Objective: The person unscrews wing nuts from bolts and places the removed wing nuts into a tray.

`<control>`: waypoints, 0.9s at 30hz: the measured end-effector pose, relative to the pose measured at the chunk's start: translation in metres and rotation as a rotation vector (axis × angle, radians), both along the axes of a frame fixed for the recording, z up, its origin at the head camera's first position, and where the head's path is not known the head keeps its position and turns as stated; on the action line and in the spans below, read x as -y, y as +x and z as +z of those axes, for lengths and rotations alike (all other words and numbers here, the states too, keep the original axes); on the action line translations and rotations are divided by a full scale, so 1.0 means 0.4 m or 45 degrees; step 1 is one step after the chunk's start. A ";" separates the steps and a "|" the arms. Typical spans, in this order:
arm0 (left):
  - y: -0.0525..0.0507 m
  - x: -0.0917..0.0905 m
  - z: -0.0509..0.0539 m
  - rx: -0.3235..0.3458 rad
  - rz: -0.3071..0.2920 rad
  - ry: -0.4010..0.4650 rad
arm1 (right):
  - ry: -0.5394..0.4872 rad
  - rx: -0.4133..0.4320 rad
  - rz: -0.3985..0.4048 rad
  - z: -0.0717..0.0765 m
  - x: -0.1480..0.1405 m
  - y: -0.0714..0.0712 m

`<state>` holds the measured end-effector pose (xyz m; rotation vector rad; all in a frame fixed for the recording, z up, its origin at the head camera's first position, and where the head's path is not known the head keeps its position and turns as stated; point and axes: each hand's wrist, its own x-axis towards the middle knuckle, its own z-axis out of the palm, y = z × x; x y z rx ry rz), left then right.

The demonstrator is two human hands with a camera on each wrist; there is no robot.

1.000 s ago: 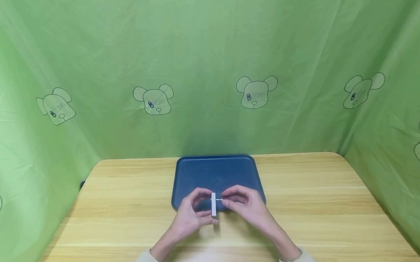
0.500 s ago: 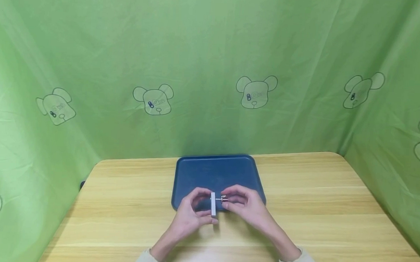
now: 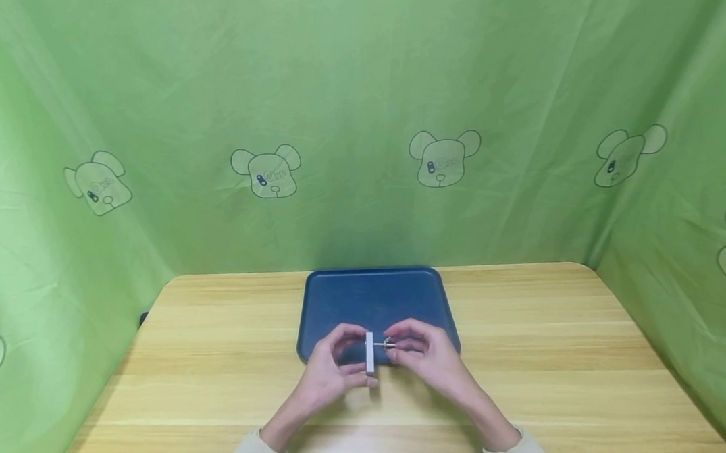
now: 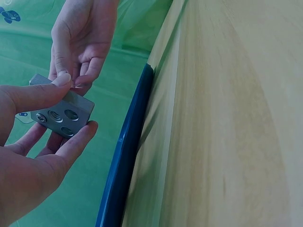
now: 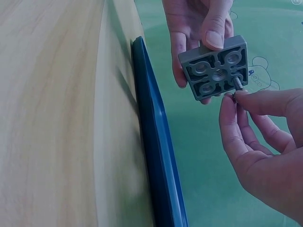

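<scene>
A square grey metal plate [image 3: 369, 358] with several round holes is gripped by my left hand [image 3: 325, 375], thumb on one edge and fingers on another. The left wrist view shows the smooth face of the plate [image 4: 59, 111]; its ribbed, recessed back [image 5: 215, 73] appears in the right wrist view. From a corner hole a threaded bolt [image 5: 237, 83] sticks out toward my right hand [image 3: 430, 354]. Thumb and fingertips of that hand pinch a small metal piece [image 3: 388, 344] at the bolt's free end; its exact shape is partly hidden by the fingers.
A blue tray [image 3: 372, 288] lies on the wooden table [image 3: 546, 356] beneath and beyond the hands. Green curtains [image 3: 357, 84] printed with bear heads enclose the table at the back and sides.
Both hands and the plate stay in place. My right fingertips have shifted slightly, so the small metal piece at the bolt's end shows more and sits at a different angle.
</scene>
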<state>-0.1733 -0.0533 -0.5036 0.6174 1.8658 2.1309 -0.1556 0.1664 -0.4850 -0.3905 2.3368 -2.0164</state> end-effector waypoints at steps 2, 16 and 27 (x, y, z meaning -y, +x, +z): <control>0.000 -0.001 0.000 0.002 -0.004 0.002 | 0.002 0.002 -0.005 -0.001 0.000 -0.001; 0.000 0.000 -0.001 -0.002 -0.003 -0.010 | 0.015 0.000 0.006 -0.002 0.005 -0.004; 0.004 -0.001 0.002 -0.008 0.004 -0.017 | 0.012 0.008 0.003 0.003 0.004 -0.004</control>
